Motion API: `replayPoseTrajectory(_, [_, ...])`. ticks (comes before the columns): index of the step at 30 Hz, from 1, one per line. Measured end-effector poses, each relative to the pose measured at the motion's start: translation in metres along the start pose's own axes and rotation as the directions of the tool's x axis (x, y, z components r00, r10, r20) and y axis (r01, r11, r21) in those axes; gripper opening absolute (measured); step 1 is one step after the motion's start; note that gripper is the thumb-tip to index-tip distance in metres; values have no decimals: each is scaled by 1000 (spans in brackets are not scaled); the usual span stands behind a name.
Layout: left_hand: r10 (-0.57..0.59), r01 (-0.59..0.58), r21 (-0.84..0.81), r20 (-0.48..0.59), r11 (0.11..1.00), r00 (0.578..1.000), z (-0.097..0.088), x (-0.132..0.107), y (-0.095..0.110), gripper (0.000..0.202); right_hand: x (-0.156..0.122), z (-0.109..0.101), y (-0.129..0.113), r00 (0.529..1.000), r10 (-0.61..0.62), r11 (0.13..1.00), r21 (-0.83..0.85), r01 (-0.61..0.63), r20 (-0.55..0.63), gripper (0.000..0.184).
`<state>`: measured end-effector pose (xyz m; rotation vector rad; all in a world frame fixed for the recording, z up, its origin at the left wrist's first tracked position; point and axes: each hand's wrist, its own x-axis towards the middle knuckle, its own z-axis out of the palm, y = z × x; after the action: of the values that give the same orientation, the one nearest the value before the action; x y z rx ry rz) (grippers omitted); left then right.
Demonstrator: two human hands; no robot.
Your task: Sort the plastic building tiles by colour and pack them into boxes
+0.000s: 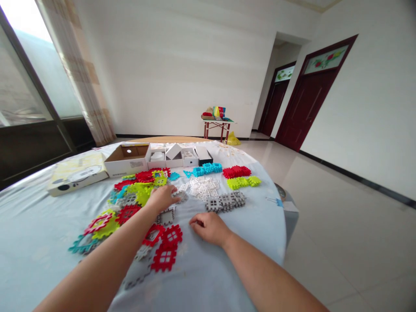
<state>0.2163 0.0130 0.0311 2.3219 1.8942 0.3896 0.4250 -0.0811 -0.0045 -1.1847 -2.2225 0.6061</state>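
Observation:
Over the mixed heap of plastic interlocking building pieces, my left hand [164, 197] pinches the edge of a grey interlocking piece [181, 196]. Part of that piece is covered by the fingers. My right hand [210, 228] rests on the cloth with its fingers curled together, and nothing shows in them. Just beyond it lies a row of grey window-shaped pieces [225, 202]. White pieces [204, 188] are gathered in a loose pile behind. Red pieces [164, 258] lie nearest to me, while green pieces [140, 193] sit beside my left wrist.
Sorted stacks of blue [207, 170], red [236, 171] and lime-green pieces [243, 183] stand at the right. Along the back are an open box [127, 167], small white boxes [174, 161] and a flat yellow box [78, 173]. The round table's edge curves at right.

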Motion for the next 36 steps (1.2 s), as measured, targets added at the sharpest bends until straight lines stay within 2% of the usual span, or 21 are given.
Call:
replayPoseTrajectory(7, [38, -37, 123, -1, 992, 999, 1, -10, 6, 39, 0, -2, -3, 1000, 9, 1000, -22, -9, -1, 24])
replayPoseTrajectory(13, [90, -88, 97, -13, 991, 996, 5, -12, 7, 20, -1, -2, -3, 1000, 13, 1000, -21, -13, 5, 24])
replayPoseTrajectory(17, [131, -132, -5, -92, 991, 987, 4, -15, 8, 17, -1, -2, -3, 1000, 24, 999, -33, -23, 14, 24])
replayPoseTrajectory(19, [103, -115, -93, -119, 989, 988, 0, -15, 9, 22, -1, -2, -3, 1000, 21, 999, -39, -20, 13, 24])
replayPoseTrajectory(22, [19, -25, -268, -26, 963, 999, -6, -12, 10, 30, -1, -2, -3, 1000, 10, 999, -36, -9, 14, 24])
replayPoseTrajectory(24, [-35, 52, -308, 60, 950, 998, -9, -9, 10, 33, -1, -2, -3, 1000, 10, 999, -37, -10, 16, 25])
replayPoseTrajectory(26, [-97, 113, -268, 73, 957, 993, -11, -6, 9, 32, -1, -2, -3, 1000, 12, 999, -43, -12, 19, 25])
replayPoseTrajectory(29, [-189, 187, -192, 8, 963, 982, -12, -3, 6, 29, -1, -3, -3, 1000, 8, 999, -49, -7, 22, 24])
replayPoseTrajectory(31, [-206, 198, -142, -44, 970, 978, -12, -3, 6, 30, -1, -3, -2, 1000, 9, 999, -52, -8, 23, 24])
replayPoseTrajectory(33, [-137, 132, -77, -75, 988, 988, -11, -5, 5, 32, 0, -3, -2, 1000, 10, 999, -51, -9, 20, 24])
replayPoseTrajectory(36, [19, -18, 28, -36, 999, 999, -5, -7, 3, 42, 0, -2, 0, 1000, 3, 999, -51, -2, 8, 24])
